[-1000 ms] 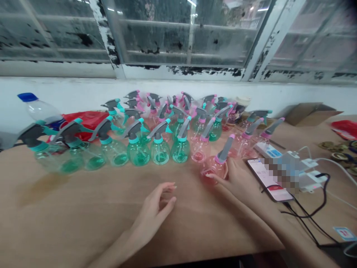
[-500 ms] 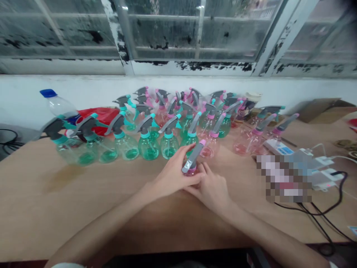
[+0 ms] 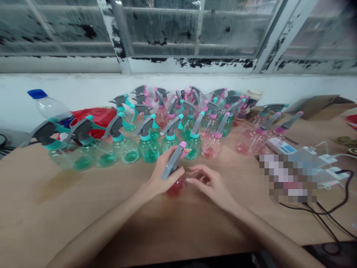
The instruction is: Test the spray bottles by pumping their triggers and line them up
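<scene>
The left hand has its grip closed around a pink spray bottle, fingers wrapped at the neck just under the grey trigger head. The bottle stands on the wooden counter, tilted a little, in front of the crowd of other sprayers. The right hand sits just beside the bottle's right side, grip loose and open, fingers curled toward it; I cannot tell whether the fingertips touch the plastic. Behind them stands a row of green spray bottles, with more pink ones to the right. A blue-capped water bottle and a red bag are far left, and a white power strip lies at right.
</scene>
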Demonstrator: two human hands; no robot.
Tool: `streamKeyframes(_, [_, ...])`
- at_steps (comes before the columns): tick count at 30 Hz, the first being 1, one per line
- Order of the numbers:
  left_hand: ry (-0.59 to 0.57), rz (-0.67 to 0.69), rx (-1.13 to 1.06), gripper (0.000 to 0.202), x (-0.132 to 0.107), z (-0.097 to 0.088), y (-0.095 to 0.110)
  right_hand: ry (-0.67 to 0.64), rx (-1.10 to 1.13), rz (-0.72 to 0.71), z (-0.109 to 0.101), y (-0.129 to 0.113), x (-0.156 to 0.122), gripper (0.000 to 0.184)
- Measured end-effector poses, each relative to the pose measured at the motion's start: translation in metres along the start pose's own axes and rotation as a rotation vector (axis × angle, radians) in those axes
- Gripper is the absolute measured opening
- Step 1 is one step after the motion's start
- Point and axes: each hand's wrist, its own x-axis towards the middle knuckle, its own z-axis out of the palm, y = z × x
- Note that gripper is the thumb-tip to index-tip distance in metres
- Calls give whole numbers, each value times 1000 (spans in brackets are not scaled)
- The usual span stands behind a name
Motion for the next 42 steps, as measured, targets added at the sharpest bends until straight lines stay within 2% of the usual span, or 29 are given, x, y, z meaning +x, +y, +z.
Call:
streamKeyframes(3, [-9, -3, 2, 42, 5, 0, -3, 64, 105, 47, -13, 5, 3, 22])
streamKeyframes(6, [-28, -4, 2, 45, 9, 0, -6, 106, 96, -48, -20, 5, 9, 16])
streamKeyframes(9, [-41, -2, -8, 46, 10, 0, -7, 95, 65, -127, -20, 7, 15, 12])
streamKeyframes(14, [-70, -18, -29, 46, 8, -1, -5, 61, 52, -147, -16, 12, 19, 10])
streamKeyframes(27, [-79, -62, -33, 43, 9, -2, -3, 27, 108, -131, -19, 7, 4, 18])
streamKeyframes(33, [-80, -78, -29, 40, 10, -3, -2, 68, 131, -183, -20, 6, 3, 20])
streamKeyframes(42, [-78, -29, -1, 36, 11, -2, -1, 14, 183, -185, -20, 6, 1, 21])
